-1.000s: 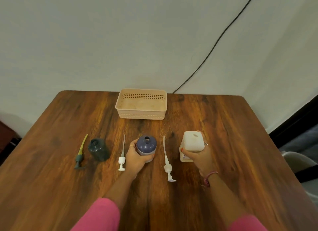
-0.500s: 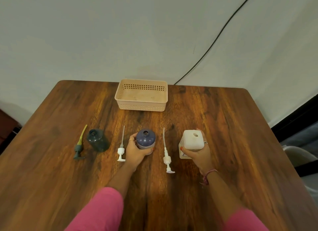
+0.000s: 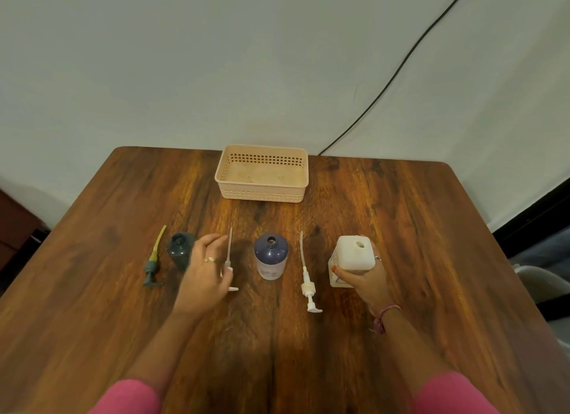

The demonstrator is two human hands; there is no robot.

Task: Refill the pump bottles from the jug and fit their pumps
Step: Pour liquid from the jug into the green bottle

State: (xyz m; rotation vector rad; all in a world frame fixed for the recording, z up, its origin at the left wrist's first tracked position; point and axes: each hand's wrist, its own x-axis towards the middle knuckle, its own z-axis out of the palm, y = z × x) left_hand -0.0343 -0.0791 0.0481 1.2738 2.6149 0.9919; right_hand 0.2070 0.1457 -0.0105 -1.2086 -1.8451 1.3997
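Left hand now off the purple bottle, fingers loose and apart, grip on nothing, drifted left over the white pump toward the dark green bottle. Right hand unchanged, grip clamped round the white jug, upright on the bench just right of the purple bottle's second white pump. Likely meaning: attention switching from purple bottle to green, or to a pump; pouring not yet begun. Count: two open-necked bottles, three loose pumps (two white flanking the purple bottle, one green-and-yellow pump far left of it), one jug, one peach basket behind the purple bottle.
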